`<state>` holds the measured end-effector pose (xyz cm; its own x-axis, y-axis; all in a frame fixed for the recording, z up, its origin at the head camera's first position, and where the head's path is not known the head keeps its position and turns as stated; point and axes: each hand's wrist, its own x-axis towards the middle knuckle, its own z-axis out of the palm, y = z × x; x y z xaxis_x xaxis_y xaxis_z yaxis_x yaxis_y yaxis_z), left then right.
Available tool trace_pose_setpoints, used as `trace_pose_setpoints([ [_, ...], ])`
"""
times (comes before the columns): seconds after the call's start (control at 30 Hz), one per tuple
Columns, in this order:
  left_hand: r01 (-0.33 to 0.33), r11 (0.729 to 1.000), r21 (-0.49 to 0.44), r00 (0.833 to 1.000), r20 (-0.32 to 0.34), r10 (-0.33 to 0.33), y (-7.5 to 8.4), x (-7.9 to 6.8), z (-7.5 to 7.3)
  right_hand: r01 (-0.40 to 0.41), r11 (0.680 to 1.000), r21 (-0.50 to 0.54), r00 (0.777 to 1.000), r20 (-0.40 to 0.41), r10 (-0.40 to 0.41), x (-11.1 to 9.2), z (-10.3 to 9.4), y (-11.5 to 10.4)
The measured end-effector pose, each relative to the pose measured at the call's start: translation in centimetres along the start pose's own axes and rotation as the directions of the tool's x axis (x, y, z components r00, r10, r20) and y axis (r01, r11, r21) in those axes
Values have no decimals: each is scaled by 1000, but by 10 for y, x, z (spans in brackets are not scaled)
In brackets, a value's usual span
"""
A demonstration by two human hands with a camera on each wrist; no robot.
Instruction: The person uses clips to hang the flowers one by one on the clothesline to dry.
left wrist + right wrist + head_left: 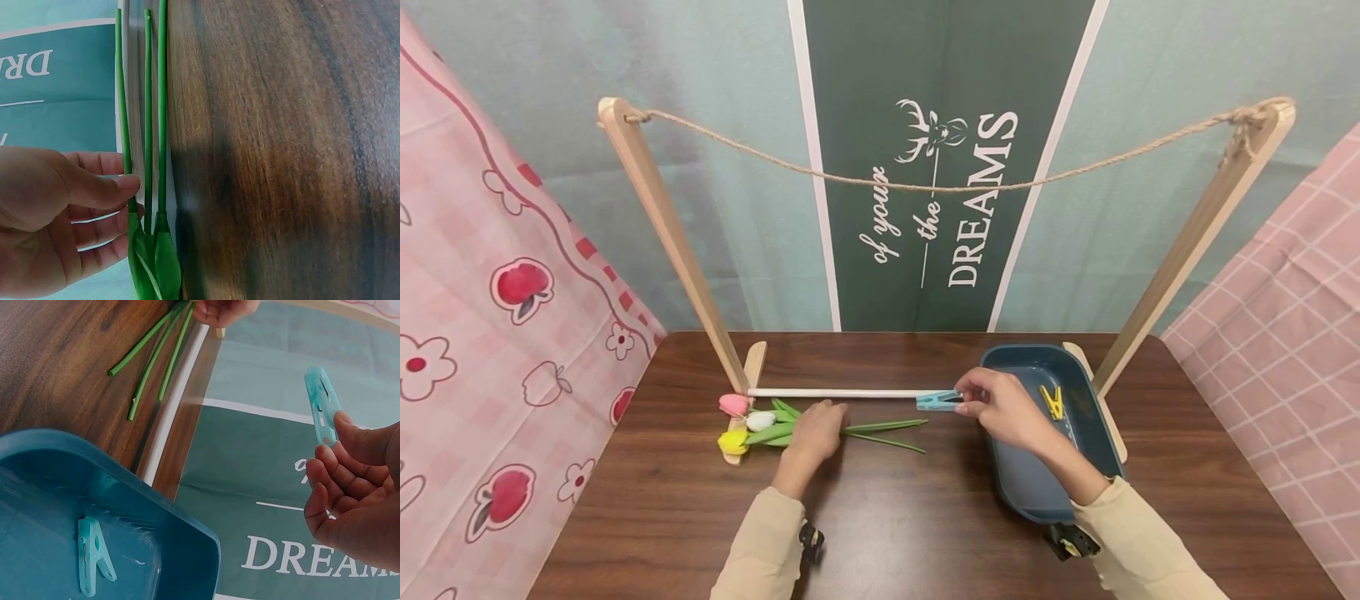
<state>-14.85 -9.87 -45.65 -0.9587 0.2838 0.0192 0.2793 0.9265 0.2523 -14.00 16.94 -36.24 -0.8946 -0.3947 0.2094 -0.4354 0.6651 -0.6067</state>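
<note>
Head view: At lower left, the left hand (818, 429) has its grip closed on tulips (775, 433), apparently by one stem, so lifting could drop the others; right of centre, the right hand (1003, 407) pinches a blue clothespin (931, 402).

Table (910, 533): dark brown wood grain, rounded back corners, sheen toward front | wooden stand: left foot (756, 362) and right foot (1112, 433) rest on top; white rod (842, 392) spans low between | blue tray (1026, 475): upright, just beside right foot | tulips (771, 433): blossoms over left foot, tabletop contact unclear
</note>
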Motion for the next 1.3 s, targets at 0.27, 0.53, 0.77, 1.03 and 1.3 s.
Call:
trace_pose_setpoints([
  [0.27,0,1000,-25,999,38,1,1,-1,-7,1,1000,-8,1000,-3,-1,0,0,3],
  [0.53,-18,999,-42,998,51,20,2,-1,-16,-9,1000,-7,1000,11,10,0,0,4],
  [0.77,-38,998,-57,999,-2,38,4,0,-23,-21,1000,-10,1000,18,21,-1,-1,4],
  [1.03,-76,996,-50,995,-65,73,7,-1,-29,-30,999,-11,999,19,30,-2,-2,4],
  [1.3,-92,993,-79,991,-101,84,12,-2,-44,-50,999,-21,998,26,51,-3,-3,6],
])
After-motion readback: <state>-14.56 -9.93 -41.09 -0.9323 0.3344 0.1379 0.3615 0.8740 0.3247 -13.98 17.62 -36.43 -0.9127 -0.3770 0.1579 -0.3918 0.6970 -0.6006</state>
